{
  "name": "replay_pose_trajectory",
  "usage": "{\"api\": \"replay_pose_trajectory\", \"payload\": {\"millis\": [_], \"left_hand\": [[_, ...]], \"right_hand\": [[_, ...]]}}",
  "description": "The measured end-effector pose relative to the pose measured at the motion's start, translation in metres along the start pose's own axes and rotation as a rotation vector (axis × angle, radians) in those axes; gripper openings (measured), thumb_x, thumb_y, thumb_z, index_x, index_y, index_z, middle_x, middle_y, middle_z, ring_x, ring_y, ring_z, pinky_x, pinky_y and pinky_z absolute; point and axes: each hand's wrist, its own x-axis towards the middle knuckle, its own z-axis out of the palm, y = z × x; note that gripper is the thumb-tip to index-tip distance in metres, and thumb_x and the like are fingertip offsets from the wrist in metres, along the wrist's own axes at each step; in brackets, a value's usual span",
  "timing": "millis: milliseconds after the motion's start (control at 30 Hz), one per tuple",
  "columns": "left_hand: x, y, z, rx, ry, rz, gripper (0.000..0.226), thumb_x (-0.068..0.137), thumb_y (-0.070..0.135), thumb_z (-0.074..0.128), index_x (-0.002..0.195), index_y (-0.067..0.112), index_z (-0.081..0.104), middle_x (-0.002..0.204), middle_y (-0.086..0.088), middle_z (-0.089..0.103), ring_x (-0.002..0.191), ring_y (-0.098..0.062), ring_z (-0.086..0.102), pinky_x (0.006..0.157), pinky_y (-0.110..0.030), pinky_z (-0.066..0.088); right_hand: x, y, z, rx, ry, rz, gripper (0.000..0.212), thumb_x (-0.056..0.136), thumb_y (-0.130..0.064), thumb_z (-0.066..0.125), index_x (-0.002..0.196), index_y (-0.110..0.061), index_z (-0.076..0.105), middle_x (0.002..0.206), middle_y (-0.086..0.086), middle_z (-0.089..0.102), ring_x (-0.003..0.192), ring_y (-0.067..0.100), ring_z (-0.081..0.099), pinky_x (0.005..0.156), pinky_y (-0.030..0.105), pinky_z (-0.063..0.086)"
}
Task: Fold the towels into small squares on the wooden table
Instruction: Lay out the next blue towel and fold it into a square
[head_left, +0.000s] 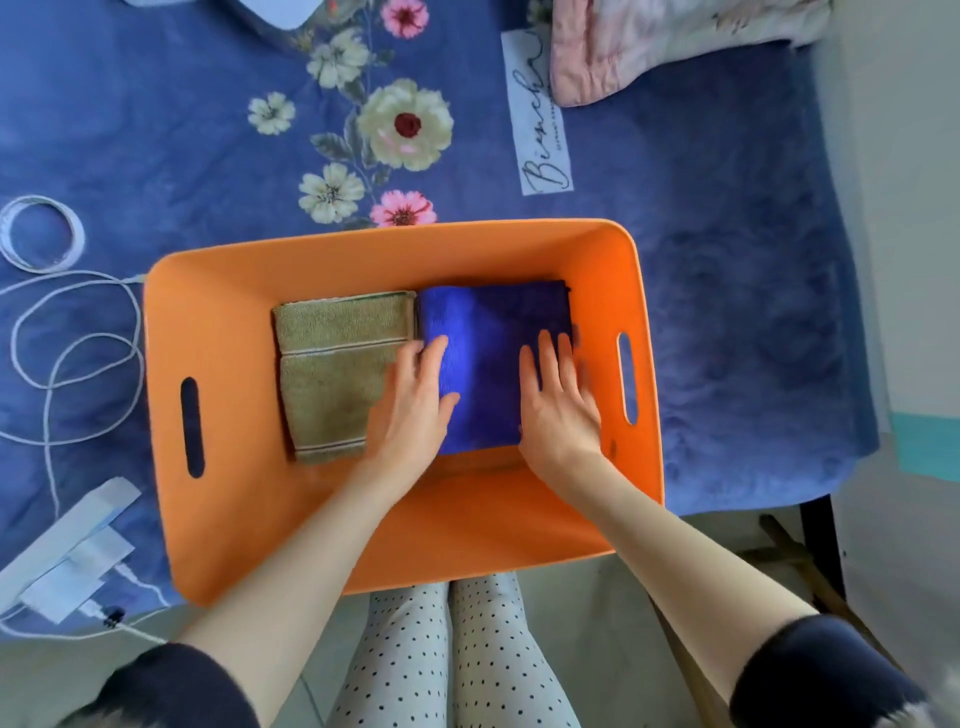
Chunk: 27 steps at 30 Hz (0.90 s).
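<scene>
Head view: both hands lie flat, fingers straight, on the folded blue towel (493, 364) inside the orange basket (218, 270), left hand (413, 400) beside the olive towel (337, 374), right hand (558, 400) opposite; apparently settling it, release comes next

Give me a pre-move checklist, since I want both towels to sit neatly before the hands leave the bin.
1. Folded blue microfibre towel inside orange plastic bin: ok.
2. Folded olive terry towel beside it, flat: ok.
3. Left hand flat on blue towel's left edge: ok.
4. Right hand flat on its right side: ok.
5. Towels overlapping at the seam: cannot tell.
</scene>
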Motion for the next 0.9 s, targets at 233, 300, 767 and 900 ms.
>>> {"api": "replay_pose_trajectory", "payload": {"millis": [233,300,767,900], "left_hand": [[0.031,-0.026,0.01,0.628,-0.136,0.418,0.122,0.047,0.072,0.071,0.147,0.022,0.023,0.155,-0.017,0.014,0.142,-0.035,0.016,0.112,-0.053,0.013],[0.044,-0.033,0.011,0.675,-0.178,0.414,0.123,0.054,0.08,0.059,0.147,0.025,0.001,0.156,-0.012,-0.006,0.145,-0.032,0.0,0.114,-0.052,0.001],[0.038,0.014,-0.023,0.388,-0.439,0.166,0.08,0.089,0.049,0.051,0.15,0.022,0.006,0.158,-0.004,-0.008,0.145,-0.021,-0.009,0.115,-0.047,-0.001],[0.012,0.047,-0.068,0.173,-0.345,0.198,0.057,0.095,0.029,0.048,0.147,0.017,0.026,0.157,-0.006,0.014,0.145,-0.02,0.006,0.116,-0.038,0.007]], "right_hand": [[0.045,0.019,0.002,-0.212,-0.242,-0.084,0.122,0.072,-0.04,0.076,0.147,-0.011,-0.016,0.154,0.021,-0.019,0.143,0.036,-0.015,0.115,0.042,-0.008],[0.054,0.02,0.005,-0.195,-0.275,-0.099,0.127,0.068,-0.044,0.078,0.147,-0.012,-0.016,0.153,0.021,-0.019,0.142,0.037,-0.016,0.115,0.042,-0.01],[0.029,0.016,-0.022,0.079,-0.282,-0.073,0.085,0.09,-0.037,0.057,0.15,-0.013,0.001,0.157,0.015,-0.004,0.146,0.028,-0.003,0.118,0.039,0.002],[-0.012,0.015,-0.081,0.438,-0.134,-0.039,0.063,0.094,-0.031,0.052,0.147,-0.012,0.023,0.15,0.01,0.031,0.138,0.027,0.029,0.111,0.036,0.028]]}}
